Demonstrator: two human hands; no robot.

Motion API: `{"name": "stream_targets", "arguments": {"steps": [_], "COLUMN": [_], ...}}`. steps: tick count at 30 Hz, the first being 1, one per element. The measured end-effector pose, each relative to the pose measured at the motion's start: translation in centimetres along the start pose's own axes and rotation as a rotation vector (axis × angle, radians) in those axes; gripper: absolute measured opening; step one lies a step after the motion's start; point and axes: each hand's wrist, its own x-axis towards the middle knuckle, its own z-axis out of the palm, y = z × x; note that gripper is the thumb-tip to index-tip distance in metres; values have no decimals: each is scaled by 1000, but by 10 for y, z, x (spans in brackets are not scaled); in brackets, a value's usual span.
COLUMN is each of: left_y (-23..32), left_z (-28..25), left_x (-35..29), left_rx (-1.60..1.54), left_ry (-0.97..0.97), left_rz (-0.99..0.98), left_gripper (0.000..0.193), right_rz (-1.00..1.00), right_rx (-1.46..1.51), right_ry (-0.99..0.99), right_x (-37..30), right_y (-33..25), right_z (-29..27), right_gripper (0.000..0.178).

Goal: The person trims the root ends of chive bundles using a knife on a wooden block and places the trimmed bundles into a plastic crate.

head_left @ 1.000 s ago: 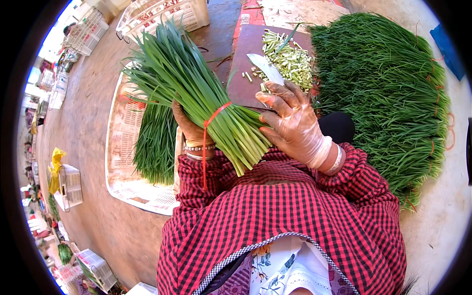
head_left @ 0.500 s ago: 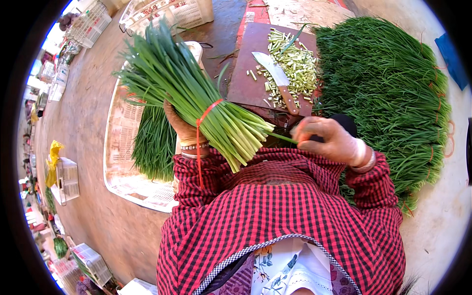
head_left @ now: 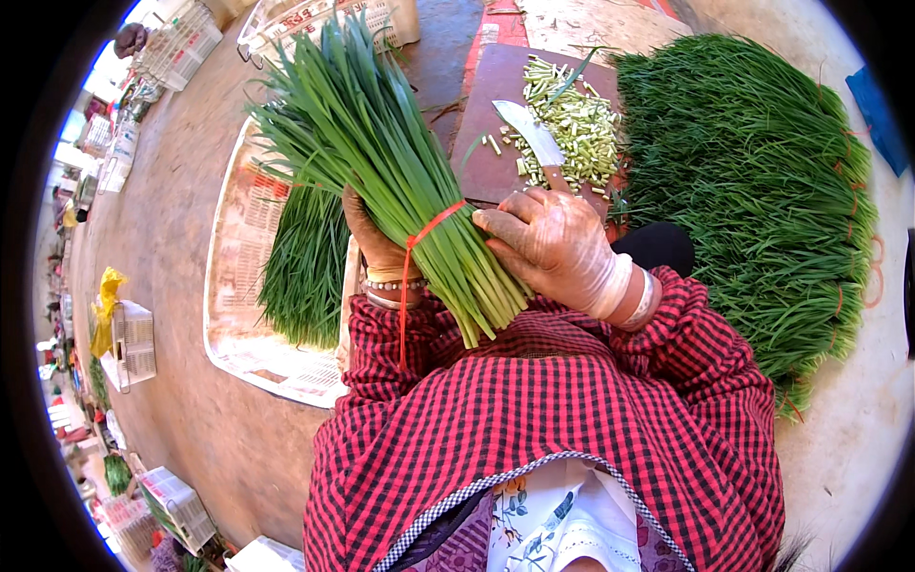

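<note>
A tied bunch of garlic chives point(head_left: 386, 153) slants in front of me, leaf tips up to the left and pale cut stems down to the right. A red tie point(head_left: 436, 225) rings it, one loose end hanging down. My left hand point(head_left: 370, 238), wearing a bracelet, is wrapped round the bunch from behind and below; most of its fingers are hidden. In a thin whitish glove, my right hand point(head_left: 562, 246) grips the right side of the stems just below the tie, fingers bent and pressed together. Behind it lies a knife point(head_left: 530, 131), its wooden handle partly covered by that hand.
The knife rests on a brown board point(head_left: 488, 86) with chopped stem ends point(head_left: 591, 133). A large pile of tied chives point(head_left: 743, 191) lies on the right. Left of me, a lined crate point(head_left: 229, 296) holds more chives point(head_left: 307, 267). Another crate point(head_left: 400, 21) stands beyond.
My right hand has moved left from beside the stem ends, where it pinched a single stalk, onto the bunch near the tie. The bunch and left hand have shifted slightly right.
</note>
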Motion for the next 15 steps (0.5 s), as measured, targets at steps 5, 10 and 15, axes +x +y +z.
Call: {"name": "stream_targets", "arguments": {"steps": [5,10,15], "left_y": [-1,-5,10], "left_z": [6,12,9], "left_x": [-3,-3,-1], "left_rx": [15,34,50], "left_ry": [62,136,208], "left_rz": [16,23,44], "left_gripper": [39,40,45], "right_rz": [57,371,632], "right_rx": [-8,569,948], "right_ry": [16,16,-80], "right_x": [-1,-11,-46], "right_y": [6,8,25], "right_z": [10,10,-15], "right_gripper": [16,17,13]}}
